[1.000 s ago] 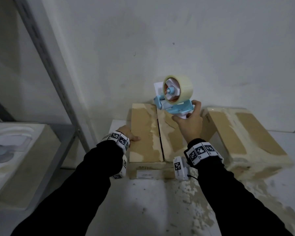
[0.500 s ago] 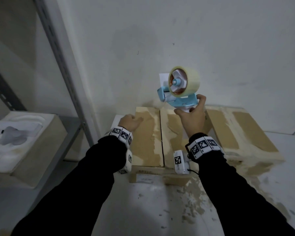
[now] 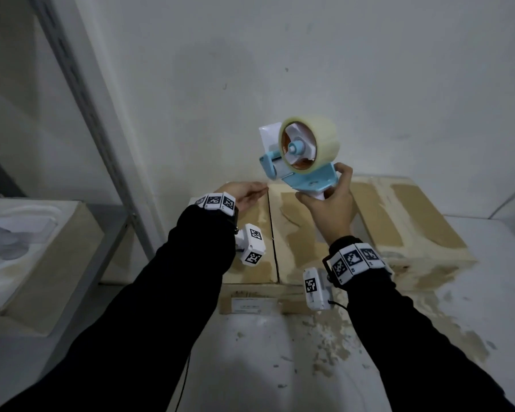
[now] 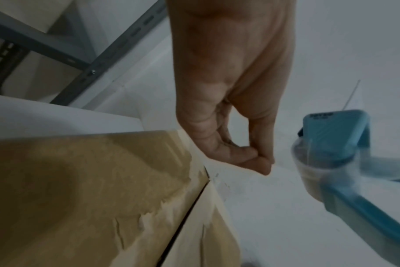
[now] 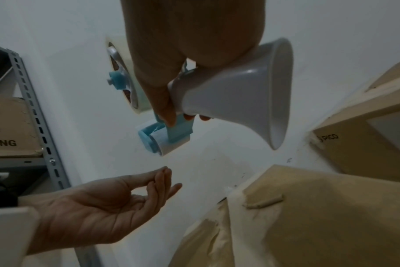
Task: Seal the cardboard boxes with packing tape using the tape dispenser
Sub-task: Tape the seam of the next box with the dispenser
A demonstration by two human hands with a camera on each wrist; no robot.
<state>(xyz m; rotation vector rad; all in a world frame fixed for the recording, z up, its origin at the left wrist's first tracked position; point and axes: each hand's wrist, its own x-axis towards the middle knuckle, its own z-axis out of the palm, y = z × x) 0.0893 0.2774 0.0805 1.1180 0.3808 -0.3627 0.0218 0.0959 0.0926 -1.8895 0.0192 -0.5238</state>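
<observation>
While right hand (image 3: pixel 329 209) grips dispenser (image 3: pixel 302 162), left hand (image 3: pixel 244 195) hovers.

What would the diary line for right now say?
right hand: grips tape dispenser, raised | left hand: empty, near it | cardboard box: seam untaped

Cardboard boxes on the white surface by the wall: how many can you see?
2. One cardboard box lies under the hands, its centre seam untaped; a second box sits beside it to the right. Shelf cartons excluded; more may be hidden.
</observation>
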